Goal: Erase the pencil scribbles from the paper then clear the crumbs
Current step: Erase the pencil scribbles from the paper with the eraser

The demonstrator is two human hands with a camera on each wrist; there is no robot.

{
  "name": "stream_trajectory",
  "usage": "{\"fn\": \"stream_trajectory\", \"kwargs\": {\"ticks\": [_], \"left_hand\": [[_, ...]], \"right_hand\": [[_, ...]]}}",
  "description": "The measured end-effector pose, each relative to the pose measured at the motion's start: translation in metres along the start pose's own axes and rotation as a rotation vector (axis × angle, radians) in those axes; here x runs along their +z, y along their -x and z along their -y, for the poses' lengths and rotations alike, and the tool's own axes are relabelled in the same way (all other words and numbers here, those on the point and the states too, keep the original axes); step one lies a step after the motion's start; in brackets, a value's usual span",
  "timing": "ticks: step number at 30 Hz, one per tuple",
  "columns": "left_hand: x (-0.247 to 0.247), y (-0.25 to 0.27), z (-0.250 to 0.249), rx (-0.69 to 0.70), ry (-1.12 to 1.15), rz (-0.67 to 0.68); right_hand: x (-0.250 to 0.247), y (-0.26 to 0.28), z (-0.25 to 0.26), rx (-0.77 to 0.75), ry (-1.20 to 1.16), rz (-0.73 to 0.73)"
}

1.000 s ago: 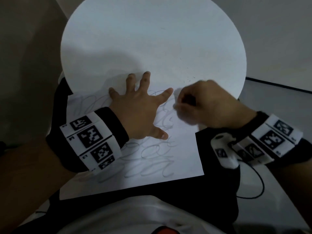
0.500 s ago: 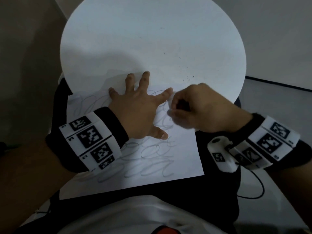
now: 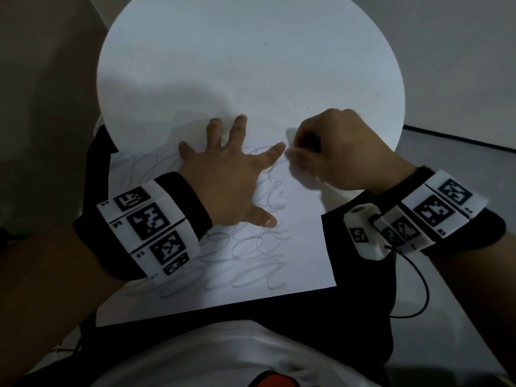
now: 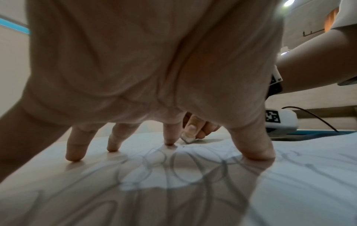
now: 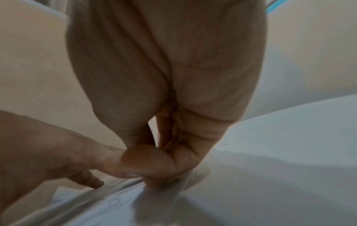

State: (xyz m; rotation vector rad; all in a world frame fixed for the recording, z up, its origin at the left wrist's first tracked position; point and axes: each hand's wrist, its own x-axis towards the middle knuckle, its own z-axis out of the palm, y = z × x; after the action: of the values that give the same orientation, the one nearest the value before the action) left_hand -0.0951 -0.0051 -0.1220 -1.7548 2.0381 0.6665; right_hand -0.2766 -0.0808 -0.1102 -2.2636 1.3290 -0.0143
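The left hand (image 3: 229,182) presses the scribbled paper (image 3: 301,247) flat, fingers spread; the right hand (image 3: 335,155) pinches an eraser (image 4: 187,138) at its 12 o'clock edge, bare surface (image 3: 251,51) beyond.

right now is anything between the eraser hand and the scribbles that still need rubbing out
Yes. The left hand lies spread flat on the paper, covering part of the scribbles, with its index fingertip right beside the eraser pinched in the right hand. The loops nearer the body lie uncovered.

Right hand (image 3: 337,152) fingers hide most of eraser (image 4: 187,138).
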Motion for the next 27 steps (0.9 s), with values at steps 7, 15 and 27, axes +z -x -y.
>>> {"fn": "stream_trajectory", "kwargs": {"ticks": [7,15,27], "left_hand": [[0.0,0.0008,-0.0003,0.001,-0.005,-0.001],[-0.001,0.0015,0.0005,0.005,-0.004,0.009],[-0.0003,0.0014,0.001,0.006,-0.01,0.008]], "right_hand": [[0.0011,-0.0035,0.0027,0.054,-0.02,-0.062],[-0.003,-0.0023,0.0008,0.066,-0.041,-0.033],[-0.0056,0.0056,0.0084,0.033,-0.044,0.161]]}}
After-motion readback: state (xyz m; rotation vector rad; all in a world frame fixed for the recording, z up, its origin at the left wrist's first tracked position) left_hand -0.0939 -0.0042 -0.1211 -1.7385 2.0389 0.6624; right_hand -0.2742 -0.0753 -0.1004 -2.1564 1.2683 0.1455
